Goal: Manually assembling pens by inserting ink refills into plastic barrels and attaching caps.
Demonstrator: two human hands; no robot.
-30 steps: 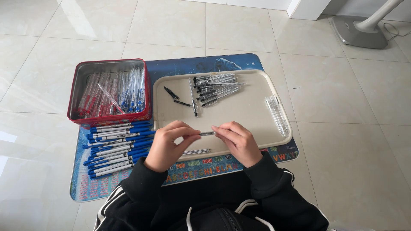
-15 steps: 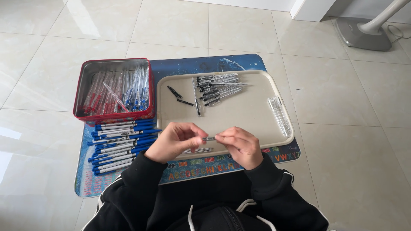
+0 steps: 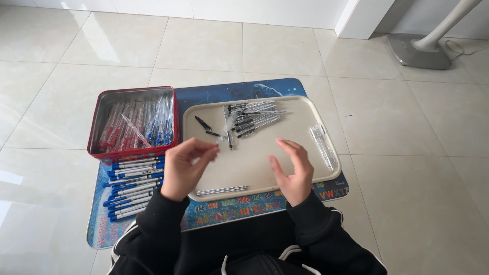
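Clear pen part (image 3: 219, 139) pinched in left hand (image 3: 184, 168)

We see a small clear plastic pen piece (image 3: 220, 138) pinched at our left fingertips, above the beige plastic tray (image 3: 300, 175). At its twelve o'clock lies a fanned heap of clear pen barrels with dark tips (image 3: 252, 118).

We see glossy pale square floor tiles (image 3: 204, 46) reflecting daylight, white wall base (image 3: 229, 7) behind, grey fan stand base (image 3: 415, 51) in far right corner.
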